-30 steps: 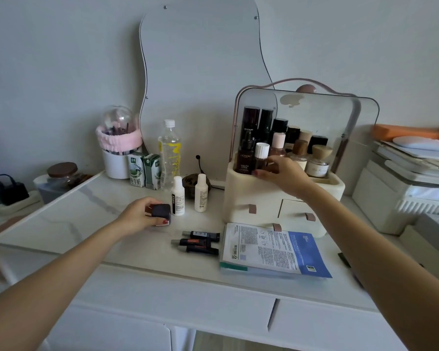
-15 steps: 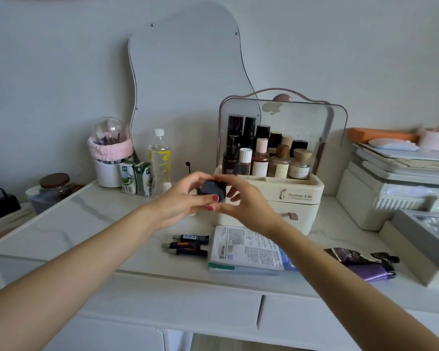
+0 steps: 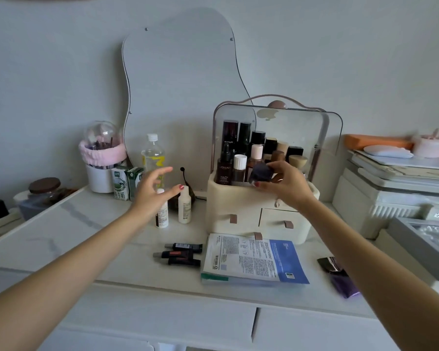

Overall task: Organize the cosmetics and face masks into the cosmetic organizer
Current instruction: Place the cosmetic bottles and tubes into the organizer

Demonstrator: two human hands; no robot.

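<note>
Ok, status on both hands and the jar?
Right hand grips small dark round jar at cream organizer's top tray. Left hand open, empty. Bottles crowd tray.

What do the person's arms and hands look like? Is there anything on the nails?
Both arms are bare, with no sleeves, watch or bracelets showing. The left hand has red polish on its thumbnail. The right hand has red polish on its thumbnail too. No rings can be made out.

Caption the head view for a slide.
Right hand holds a dark jar over the cream organizer; left hand open near two white bottles.
</note>
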